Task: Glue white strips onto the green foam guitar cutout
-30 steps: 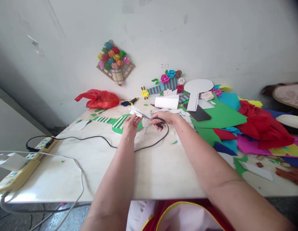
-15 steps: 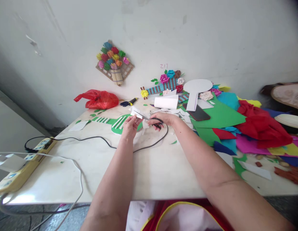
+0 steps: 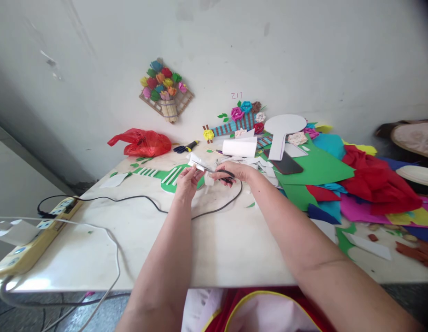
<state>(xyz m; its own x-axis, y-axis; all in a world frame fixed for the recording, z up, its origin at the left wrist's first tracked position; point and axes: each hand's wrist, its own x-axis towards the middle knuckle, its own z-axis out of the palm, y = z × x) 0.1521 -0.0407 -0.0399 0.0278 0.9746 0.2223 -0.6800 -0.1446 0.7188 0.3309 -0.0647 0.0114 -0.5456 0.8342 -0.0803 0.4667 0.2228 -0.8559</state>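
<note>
My left hand (image 3: 189, 180) pinches a small piece of white paper (image 3: 196, 159) above the table. In my right hand (image 3: 231, 172) is a pair of scissors (image 3: 226, 176), its fingers wrapped round the dark handles. The blades point left and lie across the paper; how far apart they are I cannot tell. A green cutout shaped like a guitar (image 3: 168, 179), with white strips on it, lies behind and left of my left hand, which hides part of it. White paper scraps (image 3: 265, 165) lie beyond my right hand.
A black cable (image 3: 155, 203) loops past both hands from the power strip (image 3: 34, 240) at left. A red plastic bag (image 3: 144, 143) and yellow-black pliers (image 3: 186, 147) lie behind. At right are a phone (image 3: 288, 165), green sheets (image 3: 320, 168) and red crepe paper (image 3: 372, 180).
Both hands stay almost in place. The scissor blades reach slightly differently across the white paper, and the paper's upper end has tilted a little. Nothing was let go.
</note>
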